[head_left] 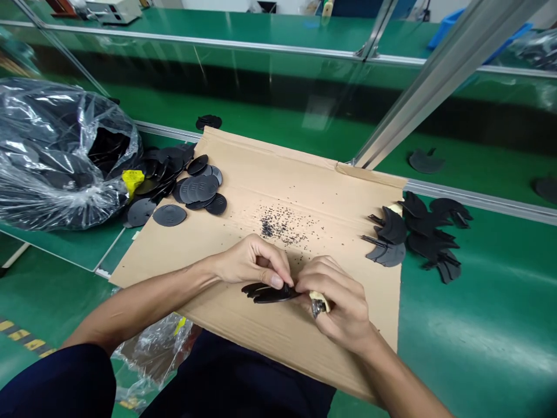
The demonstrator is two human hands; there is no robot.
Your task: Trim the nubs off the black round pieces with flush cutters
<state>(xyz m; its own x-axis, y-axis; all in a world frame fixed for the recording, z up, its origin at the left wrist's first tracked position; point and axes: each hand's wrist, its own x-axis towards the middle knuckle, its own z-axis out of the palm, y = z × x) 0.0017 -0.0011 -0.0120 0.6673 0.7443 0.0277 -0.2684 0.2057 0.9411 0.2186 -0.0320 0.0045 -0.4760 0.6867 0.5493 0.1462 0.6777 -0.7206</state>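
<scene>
— So, what do the fingers hold?
— The left hand (255,262) pinches a black part (266,293) over the cardboard (278,168). The right hand (337,302) grips a tool (321,302) at its edge.
— Around them?
— Shavings (278,226) ahead, discs (198,188) left, cut pieces (418,235) right.

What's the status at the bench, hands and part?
Left hand pinches the black part over the cardboard. Right hand grips a small tool at its edge. Nothing in the way; shavings just beyond, discs far left.

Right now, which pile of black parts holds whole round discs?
The left pile, beside the plastic bag; the right pile holds cut, fan-shaped pieces.
</scene>
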